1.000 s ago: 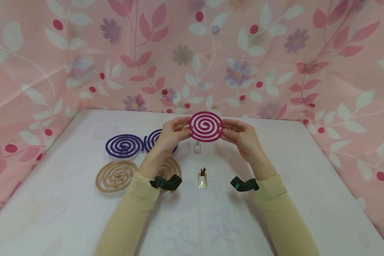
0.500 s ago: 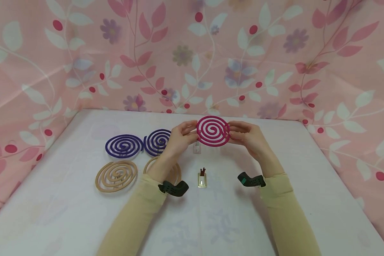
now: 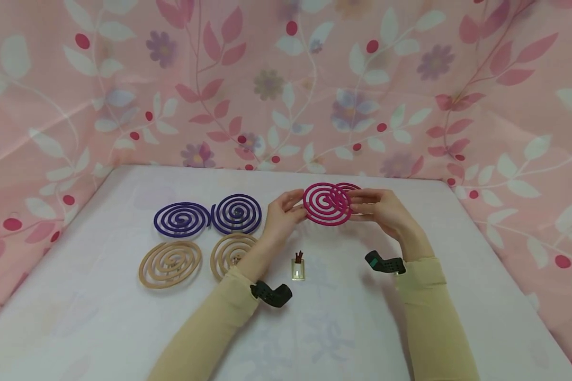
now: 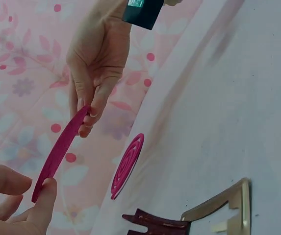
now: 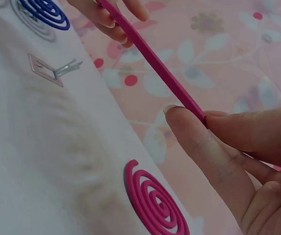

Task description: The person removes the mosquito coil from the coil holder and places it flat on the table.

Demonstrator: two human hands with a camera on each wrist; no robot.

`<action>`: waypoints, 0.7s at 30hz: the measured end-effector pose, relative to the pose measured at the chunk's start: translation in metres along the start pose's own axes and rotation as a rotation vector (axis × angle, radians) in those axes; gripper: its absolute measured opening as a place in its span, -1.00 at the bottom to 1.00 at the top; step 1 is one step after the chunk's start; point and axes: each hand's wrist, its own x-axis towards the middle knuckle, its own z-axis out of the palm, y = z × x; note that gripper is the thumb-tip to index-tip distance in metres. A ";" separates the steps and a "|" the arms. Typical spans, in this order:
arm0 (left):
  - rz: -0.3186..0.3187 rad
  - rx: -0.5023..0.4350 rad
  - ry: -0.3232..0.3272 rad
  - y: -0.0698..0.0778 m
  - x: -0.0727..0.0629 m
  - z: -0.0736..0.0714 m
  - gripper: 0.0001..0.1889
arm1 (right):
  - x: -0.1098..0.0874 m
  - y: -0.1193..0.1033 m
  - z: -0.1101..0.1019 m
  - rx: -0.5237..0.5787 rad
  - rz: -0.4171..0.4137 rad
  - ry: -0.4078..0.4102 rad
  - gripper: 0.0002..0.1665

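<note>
Far left, front: tan coil on white worktop. Purple coil behind it, second purple coil just beside; can't tell if they touch. Second tan coil in front of that one, partly hidden by my left sleeve. My left hand, thumb and fingers together, pinches near edge of held magenta coil, left side. Small gold-coloured stand nearer me. Held coil is up off the worktop, between my hands, tilted. Other magenta coil lies on worktop beyond, partly covered by it. My right hand pinches the right edge.
</note>
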 end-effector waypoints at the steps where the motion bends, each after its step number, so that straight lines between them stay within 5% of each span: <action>1: 0.004 -0.009 -0.001 -0.002 0.000 0.002 -0.51 | 0.000 0.002 -0.003 -0.004 0.003 -0.003 -0.48; 9: 0.000 0.041 0.034 -0.016 0.000 0.029 -0.54 | -0.008 0.016 -0.027 -0.006 0.030 -0.029 -0.46; 21: -0.010 -0.014 0.153 -0.047 -0.007 0.069 -0.59 | -0.020 0.034 -0.059 -0.029 0.044 -0.048 -0.48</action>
